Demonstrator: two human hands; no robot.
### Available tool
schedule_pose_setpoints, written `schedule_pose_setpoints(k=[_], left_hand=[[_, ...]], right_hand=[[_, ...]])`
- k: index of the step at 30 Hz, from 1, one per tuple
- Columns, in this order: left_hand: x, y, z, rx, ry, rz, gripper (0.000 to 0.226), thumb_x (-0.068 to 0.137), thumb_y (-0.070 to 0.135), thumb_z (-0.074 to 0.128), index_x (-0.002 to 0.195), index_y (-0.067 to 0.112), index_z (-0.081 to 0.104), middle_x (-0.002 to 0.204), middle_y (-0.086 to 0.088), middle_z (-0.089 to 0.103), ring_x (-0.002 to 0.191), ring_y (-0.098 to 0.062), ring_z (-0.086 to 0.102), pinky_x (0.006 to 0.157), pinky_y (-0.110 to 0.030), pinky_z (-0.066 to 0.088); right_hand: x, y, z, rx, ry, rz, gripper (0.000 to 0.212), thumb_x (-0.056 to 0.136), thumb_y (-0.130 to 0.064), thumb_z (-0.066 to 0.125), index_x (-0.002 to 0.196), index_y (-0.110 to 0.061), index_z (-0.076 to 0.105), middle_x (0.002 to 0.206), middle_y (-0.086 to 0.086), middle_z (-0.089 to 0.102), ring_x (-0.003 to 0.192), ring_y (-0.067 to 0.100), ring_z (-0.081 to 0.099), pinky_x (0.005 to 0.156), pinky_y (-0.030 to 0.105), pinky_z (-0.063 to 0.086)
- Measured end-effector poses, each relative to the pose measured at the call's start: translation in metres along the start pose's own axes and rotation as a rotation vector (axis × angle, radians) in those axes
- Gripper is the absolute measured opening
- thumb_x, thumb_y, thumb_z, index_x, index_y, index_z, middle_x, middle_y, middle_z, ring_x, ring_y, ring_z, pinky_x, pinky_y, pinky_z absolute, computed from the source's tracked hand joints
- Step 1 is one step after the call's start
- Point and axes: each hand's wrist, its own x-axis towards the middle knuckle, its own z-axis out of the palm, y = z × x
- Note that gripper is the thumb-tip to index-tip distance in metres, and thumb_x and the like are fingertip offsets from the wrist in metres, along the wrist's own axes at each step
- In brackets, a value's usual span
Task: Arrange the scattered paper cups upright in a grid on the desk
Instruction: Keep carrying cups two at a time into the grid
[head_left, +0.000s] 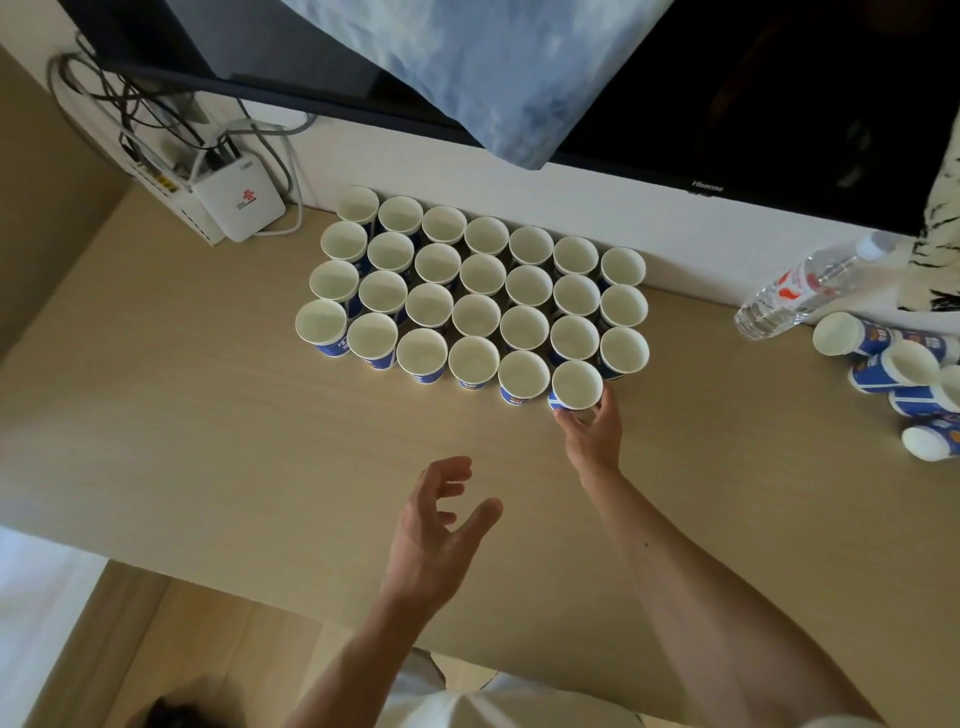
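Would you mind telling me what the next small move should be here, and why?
Probably the right hand should loosen its grip on the cup: it already appears to stand upright on the desk, in line with the front row. The slot to its right is empty, and lying cups wait further right.

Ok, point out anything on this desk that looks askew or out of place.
Several paper cups at the right edge of the desk lie on their sides, outside the upright grid. Nothing looks spilled or damaged.
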Motion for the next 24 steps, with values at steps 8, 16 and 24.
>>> schedule_pose_setpoints(k=[8, 16, 24], left_hand=[[-0.003, -0.007, -0.012, 0.022, -0.058, 0.039, 0.055, 0.067, 0.065, 0.063, 0.115, 0.039, 0.057, 0.117, 0.022, 0.063, 0.106, 0.007, 0.058, 0.085, -0.029, 0.054], [0.008, 0.011, 0.023, 0.025, -0.279, 0.109, 0.045, 0.072, 0.052, 0.071, 0.112, 0.034, 0.061, 0.115, 0.018, 0.064, 0.101, 0.005, 0.059, 0.080, -0.029, 0.055], [-0.010, 0.057, 0.089, 0.005, -0.371, 0.245, 0.029, 0.087, 0.016, 0.075, 0.113, 0.018, 0.063, 0.115, 0.006, 0.066, 0.103, -0.009, 0.064, 0.070, -0.008, 0.046]], right_hand=[[-0.028, 0.005, -0.010, -0.023, 0.084, 0.093, 0.078, 0.082, -0.002, 0.076, 0.150, -0.012, 0.038, 0.142, 0.006, 0.051, 0.127, 0.016, 0.051, 0.085, 0.009, 0.042], [-0.104, -0.016, -0.051, 0.198, 0.302, 0.127, 0.073, 0.087, -0.002, 0.072, 0.150, -0.017, 0.038, 0.134, 0.005, 0.053, 0.122, 0.014, 0.053, 0.074, 0.005, 0.046], [-0.147, -0.056, -0.141, 0.479, 0.429, -0.005, 0.057, 0.084, 0.004, 0.074, 0.136, -0.005, 0.051, 0.126, 0.009, 0.059, 0.114, 0.018, 0.058, 0.078, 0.008, 0.050]])
